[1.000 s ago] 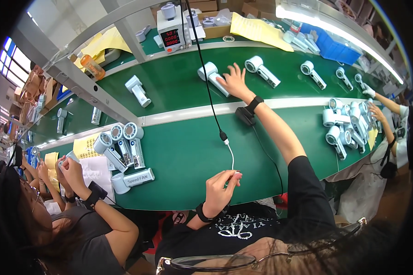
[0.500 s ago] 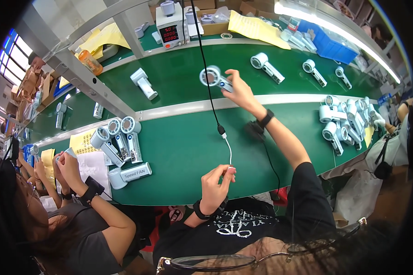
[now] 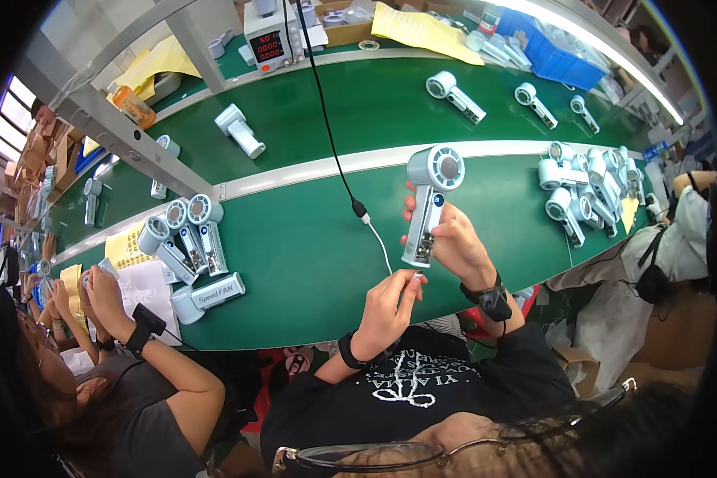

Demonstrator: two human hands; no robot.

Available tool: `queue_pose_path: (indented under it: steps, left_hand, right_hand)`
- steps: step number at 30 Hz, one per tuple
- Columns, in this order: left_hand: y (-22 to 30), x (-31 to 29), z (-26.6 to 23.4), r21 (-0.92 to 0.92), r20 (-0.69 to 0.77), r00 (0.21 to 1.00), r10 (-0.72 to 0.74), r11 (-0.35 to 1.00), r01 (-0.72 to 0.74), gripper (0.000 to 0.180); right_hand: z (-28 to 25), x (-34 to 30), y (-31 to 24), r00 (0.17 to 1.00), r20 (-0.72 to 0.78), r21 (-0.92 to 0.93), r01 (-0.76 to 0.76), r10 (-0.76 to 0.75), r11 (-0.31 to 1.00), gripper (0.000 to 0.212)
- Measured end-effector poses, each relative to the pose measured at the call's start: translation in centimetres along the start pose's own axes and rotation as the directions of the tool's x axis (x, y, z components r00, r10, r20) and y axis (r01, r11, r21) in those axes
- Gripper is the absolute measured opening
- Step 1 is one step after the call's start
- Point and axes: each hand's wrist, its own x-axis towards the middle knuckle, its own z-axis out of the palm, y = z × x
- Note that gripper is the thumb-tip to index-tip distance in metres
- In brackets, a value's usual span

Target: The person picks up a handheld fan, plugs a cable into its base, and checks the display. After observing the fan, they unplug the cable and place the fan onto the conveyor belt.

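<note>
My right hand [image 3: 456, 243] is wrapped round the handle of a pale blue handheld fan [image 3: 424, 209], held upright above the near green bench with its round head at the top. Just below the handle's bottom end, my left hand [image 3: 388, 304] pinches the end of a white cable [image 3: 380, 244]. The plug itself is mostly hidden by the fingers, and I cannot tell whether it touches the fan. The white cable runs up to a black connector [image 3: 358, 209] on a black cord [image 3: 324, 111] hanging from above.
Several fans stand grouped [image 3: 185, 231] at the left, by a lying fan [image 3: 209, 297]. A fan heap [image 3: 585, 187] covers the right end. More fans [image 3: 240, 130] lie on the far green belt [image 3: 334, 147]. Behind stands a power supply [image 3: 269, 40]. A co-worker's hands [image 3: 103, 299] are at far left.
My right hand has brought the fan from over the far belt back toward me, turning it upright, close to my left hand. The left hand still pinches the cable end.
</note>
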Motion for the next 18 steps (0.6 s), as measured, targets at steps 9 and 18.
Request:
queue_pose_path:
  steps: [9, 18]
  left_hand:
    - [0.2, -0.2, 0.1, 0.012, -0.051, 0.999, 0.015, 1.0, -0.015, 0.012]
    - [0.1, -0.4, -0.1, -0.09, -0.101, 0.995, -0.008, 0.996, -0.001, 0.008]
  right_hand:
    - [0.3, -0.7, 1.3, 0.999, -0.022, 0.172, 0.034, -0.031, 0.984, 0.084]
    - [0.9, -0.6, 1.4, 0.998, -0.032, 0.109, 0.064, -0.061, 0.992, 0.085]
